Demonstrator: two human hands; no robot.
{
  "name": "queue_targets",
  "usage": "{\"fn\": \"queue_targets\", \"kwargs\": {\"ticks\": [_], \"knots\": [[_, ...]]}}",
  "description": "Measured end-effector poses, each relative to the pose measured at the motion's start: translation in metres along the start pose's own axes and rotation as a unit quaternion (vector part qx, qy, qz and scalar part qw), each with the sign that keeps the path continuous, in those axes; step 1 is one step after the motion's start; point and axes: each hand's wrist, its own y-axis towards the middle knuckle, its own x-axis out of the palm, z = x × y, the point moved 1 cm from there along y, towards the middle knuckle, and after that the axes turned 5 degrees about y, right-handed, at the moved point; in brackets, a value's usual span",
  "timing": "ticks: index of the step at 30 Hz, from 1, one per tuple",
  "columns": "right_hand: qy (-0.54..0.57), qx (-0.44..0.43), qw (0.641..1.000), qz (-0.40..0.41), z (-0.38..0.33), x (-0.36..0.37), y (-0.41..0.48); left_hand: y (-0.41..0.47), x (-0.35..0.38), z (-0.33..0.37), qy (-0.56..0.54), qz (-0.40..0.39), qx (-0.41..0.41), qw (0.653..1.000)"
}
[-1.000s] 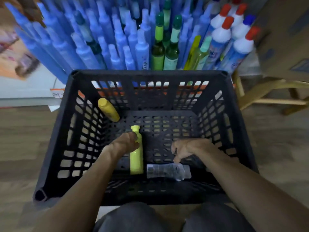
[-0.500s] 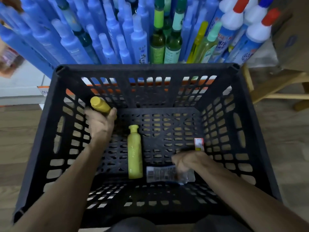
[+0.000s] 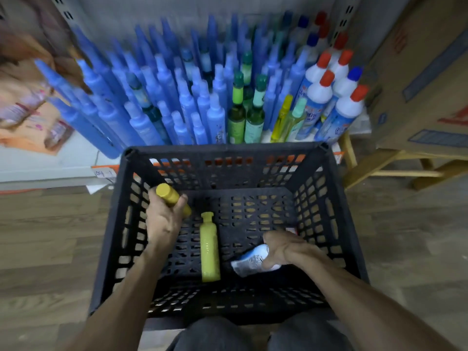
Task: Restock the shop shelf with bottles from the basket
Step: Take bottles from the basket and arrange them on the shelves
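1. Since a second ago our left hand has left the lime-green bottle and gone to the yellow bottle by the basket's left wall. Our right hand has closed on the clear bottle, which now lies at a slant instead of square across the basket floor.
2. Our left fingers are curled round the yellow bottle's body with the thumb laid across it. Its cap sticks out beyond the hand, toward the far left corner. We cannot tell whether it is off the basket floor.
3. Our right fingers wrap the clear bottle's nearer-right end. Its labelled end pokes out to the left, just beside the base of the lime-green bottle.
4. That lime-green bottle lies flat on the basket floor between our two hands, cap toward the shelf, and neither hand touches it.
5. The black slatted basket stands on the wooden floor, its far wall against the shelf and its near wall at our knees.
6. On the shelf, blue bottles crowd the left and middle. Two green bottles stand right of them, and white bottles with red and blue caps stand at the right end.
7. A cardboard box sits on a wooden stand to the right.
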Motion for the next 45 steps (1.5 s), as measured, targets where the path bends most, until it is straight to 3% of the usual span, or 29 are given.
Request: {"fn": "queue_targets", "kwargs": {"ticks": [6,11,14,15,16,19,22,26,35,39,45], "knots": [[0.012,0.002,0.988,0.156,-0.031,-0.085,-0.163,-0.093,-0.12,0.103,0.024,-0.086,0.002,0.996],[0.104,-0.004,0.974,0.202,-0.063,-0.184,-0.343,-0.176,-0.262,0.253,-0.061,-0.159,-0.051,0.984],[0.143,-0.016,0.966,0.214,-0.088,-0.25,-0.454,-0.218,-0.337,0.328,-0.096,-0.209,-0.04,0.972],[0.156,-0.023,0.963,0.217,-0.096,-0.27,-0.489,-0.233,-0.365,0.355,-0.049,-0.207,0.006,0.977],[0.167,-0.029,0.96,0.224,-0.104,-0.289,-0.523,-0.243,-0.39,0.375,-0.022,-0.178,-0.001,0.984],[0.18,-0.034,0.949,0.256,-0.124,-0.335,-0.611,-0.275,-0.452,0.436,-0.051,-0.155,0.02,0.986],[0.23,-0.067,0.926,0.293,-0.141,-0.37,-0.675,-0.285,-0.504,0.489,0.022,-0.142,0.119,0.982],[0.374,-0.126,0.85,0.348,-0.141,-0.404,-0.727,-0.29,-0.552,0.546,0.027,-0.138,0.171,0.975],[0.459,-0.198,0.749,0.434,-0.145,-0.46,-0.799,-0.296,-0.599,0.598,0.006,-0.094,0.252,0.963],[0.466,-0.211,0.734,0.446,-0.15,-0.469,-0.81,-0.29,-0.61,0.61,-0.012,-0.09,0.277,0.956],[0.462,-0.188,0.744,0.445,-0.168,-0.466,-0.79,-0.285,-0.609,0.605,0.082,-0.123,0.308,0.94]]}}
